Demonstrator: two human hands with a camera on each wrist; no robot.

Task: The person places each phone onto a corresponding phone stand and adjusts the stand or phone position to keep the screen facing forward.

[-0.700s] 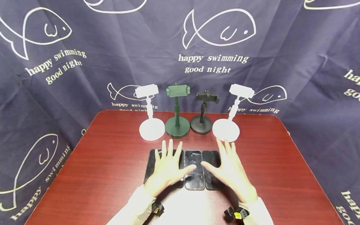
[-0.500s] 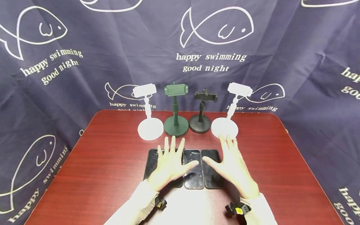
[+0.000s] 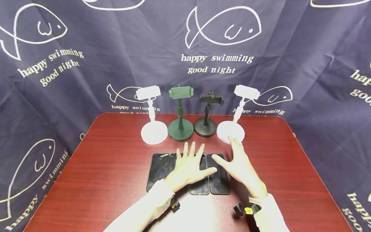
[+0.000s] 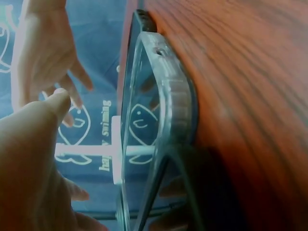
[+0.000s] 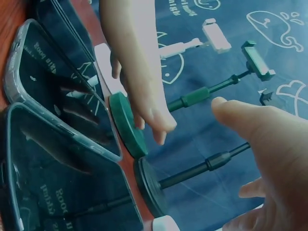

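Observation:
Several phones lie side by side on the table. The leftmost phone [image 3: 157, 172] shows almost whole. My left hand [image 3: 187, 168], fingers spread, is over the middle of the row, hiding much of the second phone [image 3: 172, 162] and of the clear-cased phone [image 3: 200, 189]. In the right wrist view, that left hand [image 5: 134, 62] is raised above the screens. My right hand [image 3: 242, 169] has its thumb over the top of the rightmost phone [image 3: 220, 182]; its fingers reach toward the base of the right white phone stand [image 3: 231, 131]. Neither hand holds anything.
Behind the phones stand a white phone stand [image 3: 154, 132], a green phone stand [image 3: 180, 129] and a black phone stand [image 3: 205, 126], in line with the right white one. A dark fish-print curtain [image 3: 162, 48] hangs behind the red-brown table [image 3: 110, 154].
My left hand has moved right across the phones, uncovering the leftmost one and coming closer to the right hand. The right hand has shifted only slightly. Phones and stands stay in place.

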